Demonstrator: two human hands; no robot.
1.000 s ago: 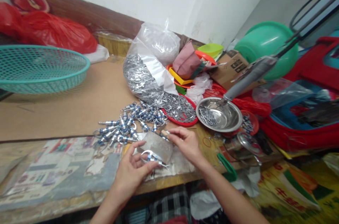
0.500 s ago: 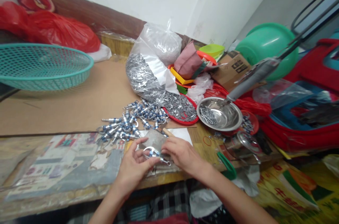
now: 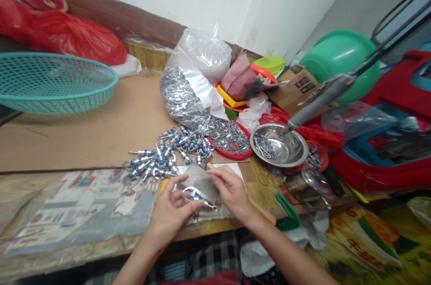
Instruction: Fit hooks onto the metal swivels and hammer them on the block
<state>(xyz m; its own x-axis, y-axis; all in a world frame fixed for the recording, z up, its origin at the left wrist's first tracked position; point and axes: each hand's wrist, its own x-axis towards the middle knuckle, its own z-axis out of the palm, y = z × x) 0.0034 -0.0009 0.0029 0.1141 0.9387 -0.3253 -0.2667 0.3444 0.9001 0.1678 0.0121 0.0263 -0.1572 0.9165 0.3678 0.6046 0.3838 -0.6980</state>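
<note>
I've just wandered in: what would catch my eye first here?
Probably the heap of silver-and-blue metal pieces near the middle, just beyond the left hand, which holds a similar piece; the right hand grips a wooden handle. Next, perhaps, the big turquoise basket at the far left and the green basin at the upper right.

Left of and beyond the left hand [image 3: 177,204], a turquoise basket [image 3: 67,106] sits before a red bag [image 3: 81,38]. Right of the right hand [image 3: 232,190] are a yellow sack [image 3: 367,242] and, farther beyond, a green basin [image 3: 340,63].
</note>
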